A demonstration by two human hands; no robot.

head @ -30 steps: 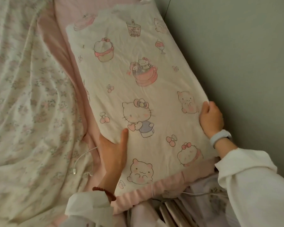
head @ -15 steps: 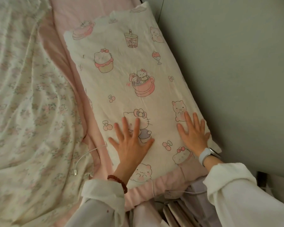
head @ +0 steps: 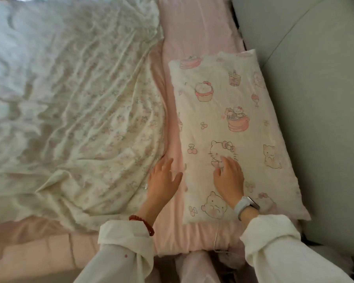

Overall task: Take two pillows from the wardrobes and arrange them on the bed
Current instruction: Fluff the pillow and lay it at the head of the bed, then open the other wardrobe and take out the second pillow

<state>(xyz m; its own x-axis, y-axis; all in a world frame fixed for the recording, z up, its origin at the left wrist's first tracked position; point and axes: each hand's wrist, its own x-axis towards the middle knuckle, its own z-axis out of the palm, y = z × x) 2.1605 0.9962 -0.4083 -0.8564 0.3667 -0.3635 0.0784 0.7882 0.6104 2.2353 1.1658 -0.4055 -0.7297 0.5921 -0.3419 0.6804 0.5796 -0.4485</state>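
A white pillow (head: 233,127) printed with pink cartoon cats and cupcakes lies flat on the pink bed sheet (head: 194,31), its long side against the grey padded headboard (head: 315,99). My right hand (head: 229,178), with a white watch at the wrist, rests palm down on the pillow's near part, fingers spread. My left hand (head: 164,180), with a red bead bracelet, lies open on the pink sheet just left of the pillow, at the edge of the floral quilt (head: 80,109). Only one pillow is in view.
The rumpled floral quilt covers the left and middle of the bed. A thin white cable (head: 217,240) hangs over the pink mattress edge near me. The headboard closes off the right side.
The view has swung left and pulled back. My left hand slid off the pillow onto the pink sheet. My right hand shifted from the pillow's right edge toward its middle.
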